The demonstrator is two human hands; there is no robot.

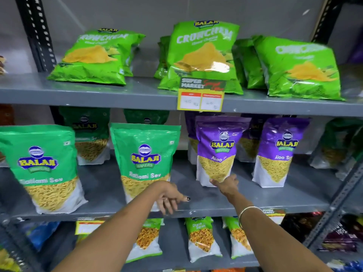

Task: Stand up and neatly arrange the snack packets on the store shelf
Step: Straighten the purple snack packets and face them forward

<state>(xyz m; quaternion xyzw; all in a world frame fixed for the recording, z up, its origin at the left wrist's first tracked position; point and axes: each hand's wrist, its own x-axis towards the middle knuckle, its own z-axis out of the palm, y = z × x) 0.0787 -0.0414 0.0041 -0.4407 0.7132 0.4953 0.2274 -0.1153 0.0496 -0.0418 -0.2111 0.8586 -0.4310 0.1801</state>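
- Shelving of grey metal fills the frame in three tiers; the middle shelf runs across the centre, with bare board between its packets.
- A yellow price tag hangs from the top shelf's front edge, at upper centre, over the foot of a light-green Crunchem bag that stands upright; the Crunchem bags to its left and right lean back.
- On the middle shelf, two green Ratlami Sev pouches stand at left and centre, with darker ones behind; each shows yellow sev through a clear lower panel.
- Right of centre stand two purple Aloo Sev pouches, the nearer purple pouch upright, the other just to its right, more in the shadow behind.
- Lower centre, small Chana packets stand on the bottom shelf.
- The left hand hangs at the middle shelf's front edge, before the centre green pouch, fingers spread and drooping, holding nothing.
- The right hand, a bangle on its wrist, reaches to the base of the nearer purple pouch, fingertips touching its bottom edge; whether it grips I cannot tell.
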